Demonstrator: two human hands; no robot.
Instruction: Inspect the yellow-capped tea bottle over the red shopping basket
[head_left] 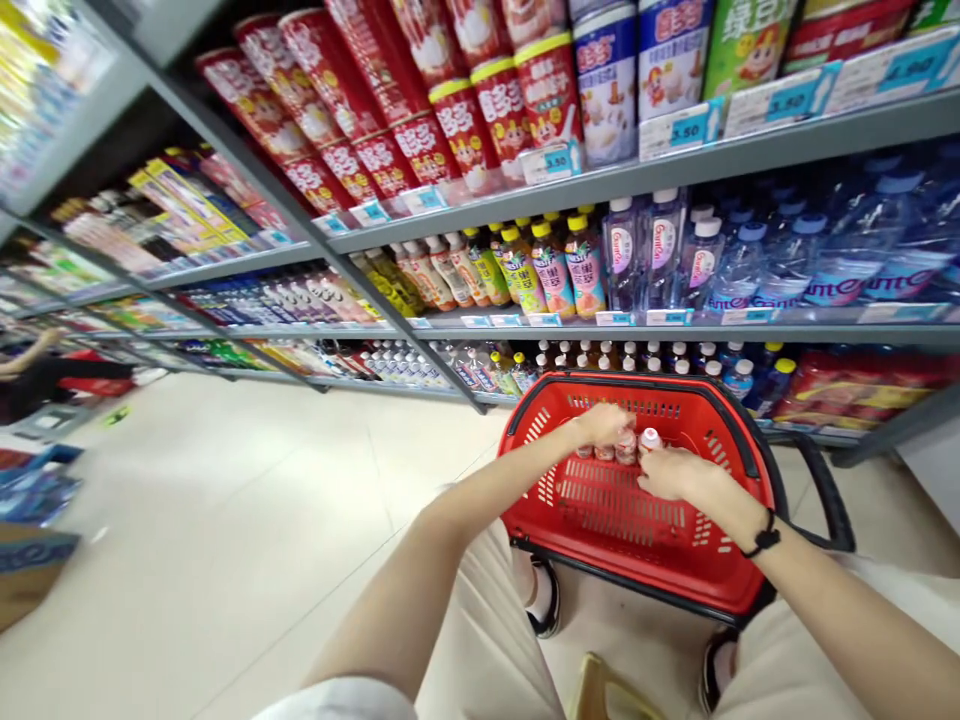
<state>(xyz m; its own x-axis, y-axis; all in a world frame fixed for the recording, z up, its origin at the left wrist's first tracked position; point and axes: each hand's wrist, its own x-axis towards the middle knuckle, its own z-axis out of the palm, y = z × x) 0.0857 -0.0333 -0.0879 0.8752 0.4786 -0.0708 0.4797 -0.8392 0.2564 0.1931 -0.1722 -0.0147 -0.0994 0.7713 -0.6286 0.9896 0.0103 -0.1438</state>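
A red plastic shopping basket [720, 575] with black rim and handle stands on the floor in front of the drinks shelves. Both my hands reach into it. My left hand [600, 424] is closed over a row of small pink-capped drink bottles [626, 445] inside the basket. My right hand [670, 470] grips the same pack from the near side, just under one bottle's cap [649, 437]. A black band sits on my right wrist.
Grey shelves [600, 180] hold red cans, juice bottles [551, 265] and water bottles [739, 262]. The pale tiled floor [247, 500] stretches left. Blue packs and a cardboard box [26, 560] sit at far left, near another person's arm [30, 355]. A yellow stool [600, 690] is between my knees.
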